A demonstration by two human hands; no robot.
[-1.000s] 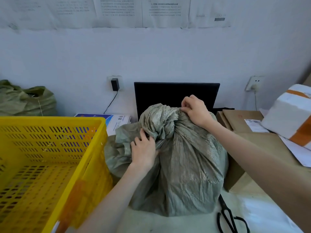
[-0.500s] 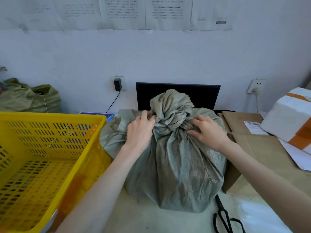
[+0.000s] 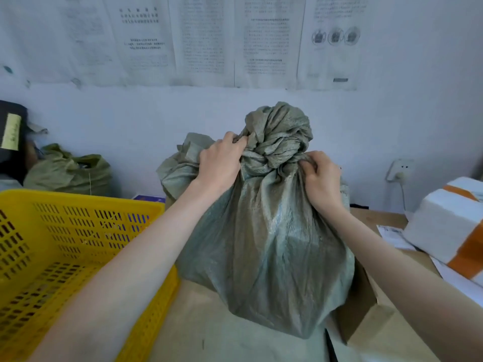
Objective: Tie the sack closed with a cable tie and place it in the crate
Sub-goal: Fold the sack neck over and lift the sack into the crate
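A grey-green woven sack [image 3: 271,252] hangs lifted above the tabletop, its bunched top [image 3: 279,131] gathered into a knot-like ball. My left hand [image 3: 219,163] grips the neck on the left side and my right hand [image 3: 322,178] grips it on the right. No cable tie shows; the neck is hidden by my fingers and folds. The yellow perforated crate [image 3: 78,205] stands at the left, its inside holding nothing I can see, its right rim close to the sack.
A cardboard box [image 3: 371,317] sits right of the sack, a white foam box with orange tape [image 3: 449,226] beyond it. Another green sack [image 3: 68,173] lies at the back left. Papers hang on the wall, and a socket [image 3: 400,169] is at right.
Both hands moved to the sack's neck and raised it off the table. My view tilted upward, so the monitor and scissors are out of sight.
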